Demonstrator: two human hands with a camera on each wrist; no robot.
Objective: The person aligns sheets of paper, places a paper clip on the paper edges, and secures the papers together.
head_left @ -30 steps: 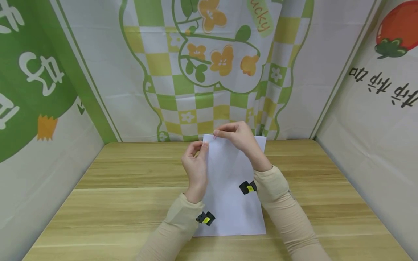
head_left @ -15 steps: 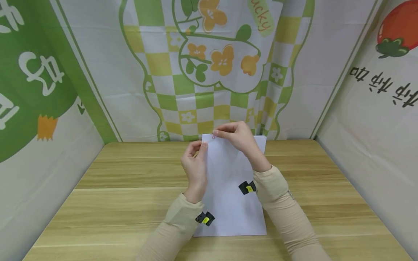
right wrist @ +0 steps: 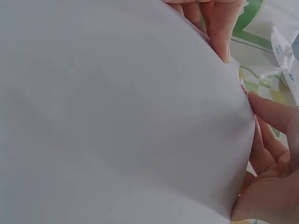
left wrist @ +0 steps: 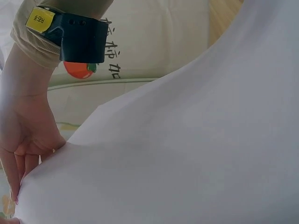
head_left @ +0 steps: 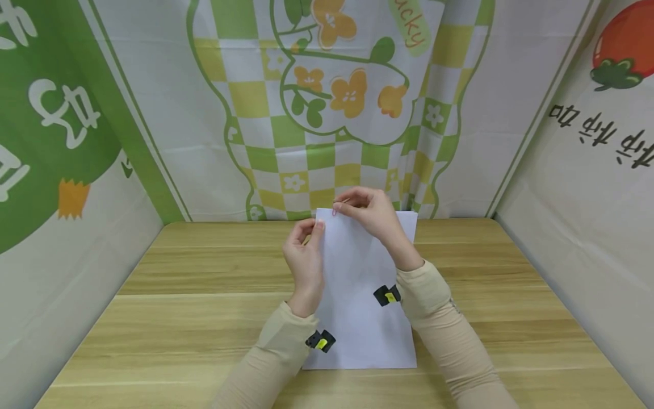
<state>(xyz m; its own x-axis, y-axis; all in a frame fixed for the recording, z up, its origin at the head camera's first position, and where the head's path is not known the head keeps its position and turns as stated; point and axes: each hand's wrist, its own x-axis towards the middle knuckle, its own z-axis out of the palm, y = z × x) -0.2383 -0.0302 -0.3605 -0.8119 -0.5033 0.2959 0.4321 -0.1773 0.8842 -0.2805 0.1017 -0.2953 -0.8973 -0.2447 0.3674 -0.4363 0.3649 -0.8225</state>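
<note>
White paper (head_left: 357, 318), seemingly more than one sheet at its top right corner, stands between both hands with its top raised and its lower edge near the table's front. My left hand (head_left: 305, 264) pinches its left edge near the upper corner, thumb in front. At the top edge my right hand (head_left: 373, 216) pinches a small pink paper clip (head_left: 334, 212), which sits over the paper's edge. The clip (right wrist: 244, 89) shows as a pink sliver beside the right thumb in the right wrist view. In the left wrist view, paper (left wrist: 187, 140) hides most of the scene.
The wooden table (head_left: 204, 318) extends to both sides of the paper. A patterned green and yellow curtain (head_left: 286, 165) hangs close behind the hands. Printed cloth walls (head_left: 577, 216) border the table left and right. Black wrist cameras (head_left: 386, 295) sit at both cuffs.
Very little differs: the paper's top edge, with the pink paper clip and the right hand, has shifted slightly up and left. Both hands keep their grips.
</note>
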